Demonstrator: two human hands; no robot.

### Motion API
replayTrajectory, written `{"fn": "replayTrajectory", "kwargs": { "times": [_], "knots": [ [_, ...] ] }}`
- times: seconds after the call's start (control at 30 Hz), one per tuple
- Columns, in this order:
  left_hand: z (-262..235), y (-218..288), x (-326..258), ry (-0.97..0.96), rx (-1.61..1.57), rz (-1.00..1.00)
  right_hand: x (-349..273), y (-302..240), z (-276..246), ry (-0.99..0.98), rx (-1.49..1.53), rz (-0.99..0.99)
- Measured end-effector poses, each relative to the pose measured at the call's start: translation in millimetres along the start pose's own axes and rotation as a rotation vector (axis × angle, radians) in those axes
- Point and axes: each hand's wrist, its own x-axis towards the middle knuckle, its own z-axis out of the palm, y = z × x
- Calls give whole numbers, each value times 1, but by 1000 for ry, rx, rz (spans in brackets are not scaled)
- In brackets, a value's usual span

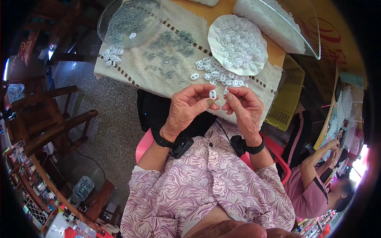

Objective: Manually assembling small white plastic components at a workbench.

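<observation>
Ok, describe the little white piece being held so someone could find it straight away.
Start at the towel on the table, then drop to its near edge, where the left hand and right hand meet. The white oval link sits pinched at the fingertips, the only one lifted off the towel.

Plate (238, 43) right on cloth (158, 63), dish (129, 20) left

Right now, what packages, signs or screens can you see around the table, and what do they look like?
Printed sheet: under the clear tray at the table's upper right; orange-yellow with red curved markings.
Small screen: held by another person at the right edge; dark rectangle, picture too small to tell.
Plastic bottle: on the floor, lower left; clear, ribbed.
</observation>
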Motion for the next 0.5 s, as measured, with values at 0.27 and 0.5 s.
{"fn": "replayTrajectory", "kwargs": {
  "times": [0.27, 0.5],
  "knots": [
    [-3, -3, 2, -11, -57, 34, -1, -1, 4, -19, 27, -4],
    [-5, -5, 2, -4, -94, 14, -1, 0, 8, -42, 22, -9]
  ]
}}
